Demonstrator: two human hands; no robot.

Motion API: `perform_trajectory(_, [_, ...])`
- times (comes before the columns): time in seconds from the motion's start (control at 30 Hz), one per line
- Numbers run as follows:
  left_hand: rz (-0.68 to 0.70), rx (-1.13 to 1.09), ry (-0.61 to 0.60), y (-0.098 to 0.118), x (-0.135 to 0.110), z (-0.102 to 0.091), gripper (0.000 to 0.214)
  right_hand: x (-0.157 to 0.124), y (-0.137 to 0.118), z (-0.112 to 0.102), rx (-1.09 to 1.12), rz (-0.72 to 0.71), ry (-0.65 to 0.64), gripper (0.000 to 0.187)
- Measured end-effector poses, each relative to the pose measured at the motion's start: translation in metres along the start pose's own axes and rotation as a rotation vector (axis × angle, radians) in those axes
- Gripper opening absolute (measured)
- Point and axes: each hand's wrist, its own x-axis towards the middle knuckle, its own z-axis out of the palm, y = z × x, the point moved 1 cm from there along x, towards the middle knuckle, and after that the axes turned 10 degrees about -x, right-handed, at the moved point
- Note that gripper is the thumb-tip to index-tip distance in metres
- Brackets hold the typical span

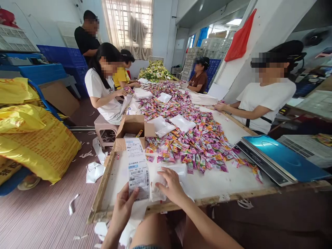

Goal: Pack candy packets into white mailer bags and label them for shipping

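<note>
My left hand (123, 204) pinches the lower end of a strip of printed shipping labels (138, 176) between thumb and fingers. The strip runs up the table to an open cardboard box (131, 126). Beside it, my right hand (169, 183) rests with fingers spread on a white plastic mailing bag (157, 193) at the table's front edge. Another white bag (181, 171) lies just to the right, partly hidden by that hand. Past both hands spreads a large heap of small purple and orange snack packets (192, 145).
A blue-topped scale (280, 157) stands at the right corner. White bags (183, 122) lie on the heap. Several co-workers sit or stand around the table (207, 188), which has a wooden rim. Yellow sacks (33, 138) are at left, with paper scraps (95, 172) on the floor.
</note>
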Motion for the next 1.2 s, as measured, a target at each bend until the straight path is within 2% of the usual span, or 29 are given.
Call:
perform_trajectory(0.07, [-0.04,0.035,-0.095,0.006,-0.007,0.006,0.03,-0.005,-0.021,-0.019,0.279,0.055,0.01,0.049])
perform_trajectory(0.13, [-0.057,0.098,-0.181,0.011,-0.014,0.011,0.025,-0.012,-0.042,-0.033,0.457,0.021,-0.036,0.055])
perform_trajectory(0.17, [-0.057,0.145,-0.207,0.014,-0.017,0.012,0.024,-0.016,-0.05,-0.038,0.478,-0.011,-0.053,0.052])
perform_trajectory(0.23, [-0.097,0.197,-0.217,0.019,-0.021,0.013,0.025,-0.025,-0.06,-0.041,0.413,-0.058,-0.014,0.034])
perform_trajectory(0.33, [-0.273,-0.016,-0.047,0.021,-0.02,0.011,0.034,-0.04,-0.065,-0.032,0.277,-0.129,0.062,0.024])
perform_trajectory(0.4, [-0.351,-0.163,0.112,0.019,-0.017,0.011,0.035,-0.047,-0.067,-0.023,0.223,-0.194,0.04,0.029])
perform_trajectory(0.47, [-0.38,-0.18,0.196,0.017,-0.012,0.014,0.025,-0.05,-0.066,-0.017,0.201,-0.178,0.033,0.037])
perform_trajectory(0.53, [-0.39,-0.163,0.21,0.015,-0.009,0.019,0.017,-0.047,-0.064,-0.014,0.192,-0.107,0.08,0.039])
perform_trajectory(0.6, [-0.378,-0.175,0.206,0.015,-0.006,0.024,0.015,-0.042,-0.062,-0.015,0.19,-0.085,0.122,0.028])
perform_trajectory(0.67, [-0.355,-0.197,0.213,0.015,-0.003,0.027,0.014,-0.036,-0.063,-0.018,0.194,-0.149,0.137,0.016])
perform_trajectory(0.73, [-0.344,-0.223,0.235,0.016,-0.001,0.027,0.012,-0.033,-0.064,-0.021,0.19,-0.216,0.15,0.012])
perform_trajectory(0.87, [-0.341,-0.287,0.272,0.019,0.001,0.022,0.016,-0.03,-0.061,-0.024,0.184,-0.216,0.218,0.01])
perform_trajectory(0.93, [-0.347,-0.312,0.273,0.022,0.0,0.022,0.021,-0.028,-0.058,-0.02,0.234,-0.19,0.186,0.023])
perform_trajectory(1.0, [-0.365,-0.334,0.263,0.023,-0.003,0.024,0.026,-0.027,-0.058,-0.012,0.274,-0.16,0.091,0.032])
perform_trajectory(1.07, [-0.375,-0.352,0.264,0.021,-0.005,0.026,0.029,-0.028,-0.063,-0.008,0.262,-0.141,0.032,0.021])
perform_trajectory(1.13, [-0.365,-0.363,0.289,0.017,-0.003,0.024,0.03,-0.031,-0.073,-0.016,0.243,-0.148,0.068,0.012])
perform_trajectory(1.2, [-0.334,-0.365,0.343,0.01,0.002,0.014,0.031,-0.032,-0.08,-0.039,0.305,-0.18,0.081,0.011])
